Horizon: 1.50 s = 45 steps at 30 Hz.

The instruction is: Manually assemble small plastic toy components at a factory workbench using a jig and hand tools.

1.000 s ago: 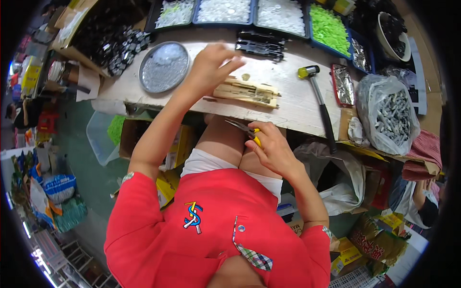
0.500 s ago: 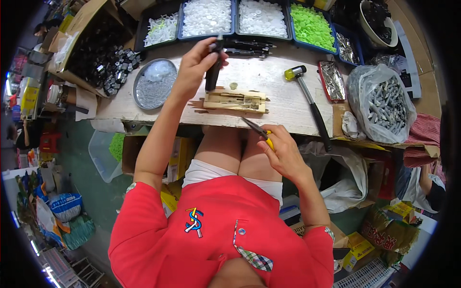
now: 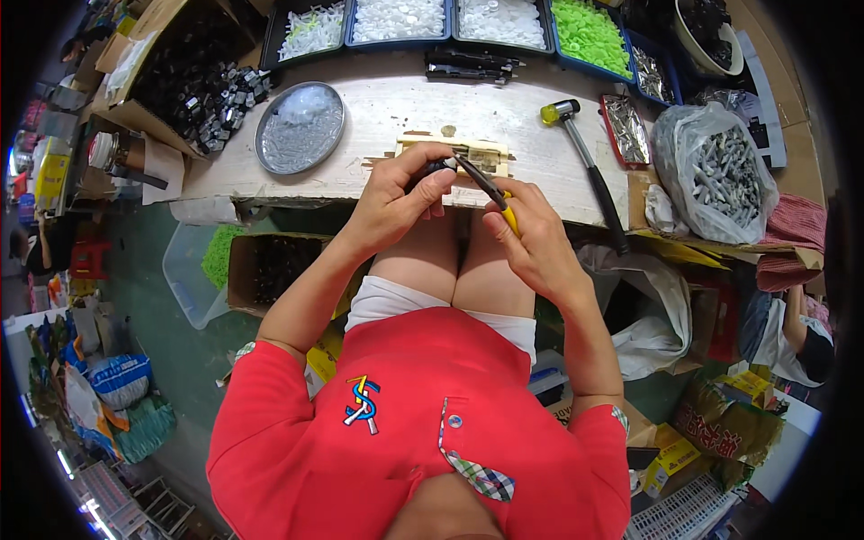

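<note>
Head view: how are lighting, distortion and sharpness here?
Head view throughout: black fisheye rim fills the corners; worktable bright, inside of the upper-left cardboard box dark; left hand and right hand fairly sharp, detail at the tips of the pliers too small to tell.

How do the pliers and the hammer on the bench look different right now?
The pliers are in the person's right hand, while the hammer lies on the bench with no hand on it. The pliers have yellow handles; the hammer's handle is black at its lower part. The hammer looks longer than the pliers. Both show some yellow: pliers on the handles, hammer on its head.
</note>
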Tool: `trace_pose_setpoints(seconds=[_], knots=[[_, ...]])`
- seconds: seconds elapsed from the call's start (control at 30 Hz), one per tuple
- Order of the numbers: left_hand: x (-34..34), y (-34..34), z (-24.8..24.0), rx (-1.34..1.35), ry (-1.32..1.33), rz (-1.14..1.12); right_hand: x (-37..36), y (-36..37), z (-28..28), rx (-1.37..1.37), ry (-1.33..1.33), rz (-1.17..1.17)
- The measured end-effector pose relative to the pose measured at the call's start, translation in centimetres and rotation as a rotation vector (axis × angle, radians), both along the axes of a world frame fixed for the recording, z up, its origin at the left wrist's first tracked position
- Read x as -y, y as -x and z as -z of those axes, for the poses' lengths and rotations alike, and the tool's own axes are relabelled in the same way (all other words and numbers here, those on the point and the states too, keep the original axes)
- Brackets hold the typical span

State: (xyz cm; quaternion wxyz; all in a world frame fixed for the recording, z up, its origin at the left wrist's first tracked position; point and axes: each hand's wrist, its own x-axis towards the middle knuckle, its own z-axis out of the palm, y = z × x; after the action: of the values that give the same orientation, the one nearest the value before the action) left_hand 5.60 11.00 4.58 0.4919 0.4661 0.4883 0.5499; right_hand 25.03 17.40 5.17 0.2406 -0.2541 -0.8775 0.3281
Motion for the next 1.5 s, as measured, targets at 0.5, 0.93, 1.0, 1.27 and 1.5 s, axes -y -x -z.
trace_pose_setpoints(seconds=[0.5, 0.93, 1.0, 1.27, 1.5], knots=[[1.1, 1.0, 0.7, 0.566, 0.411, 0.334, 1.2, -1.8, 1.3, 0.181, -0.059, -0.159], [9.2, 7.0, 5.2, -0.079, 0.684, 0.060, 1.4, 1.5, 3.3, 0.151, -0.079, -0.242], [12.2, 9.5, 7.0, -1.089, 0.534, -0.033, 0.8, 1.1, 3.5, 0.091, -0.022, -0.206], [-6.0, 4.6, 2.3, -1.246, -0.364, -0.314, -0.1, 1.1, 3.0, 0.030, -0.010, -0.189], [-19.2, 0.6, 4.9, -1.649, -0.336, -0.271, -0.8, -0.8, 3.2, 0.032, -0.050, -0.071]])
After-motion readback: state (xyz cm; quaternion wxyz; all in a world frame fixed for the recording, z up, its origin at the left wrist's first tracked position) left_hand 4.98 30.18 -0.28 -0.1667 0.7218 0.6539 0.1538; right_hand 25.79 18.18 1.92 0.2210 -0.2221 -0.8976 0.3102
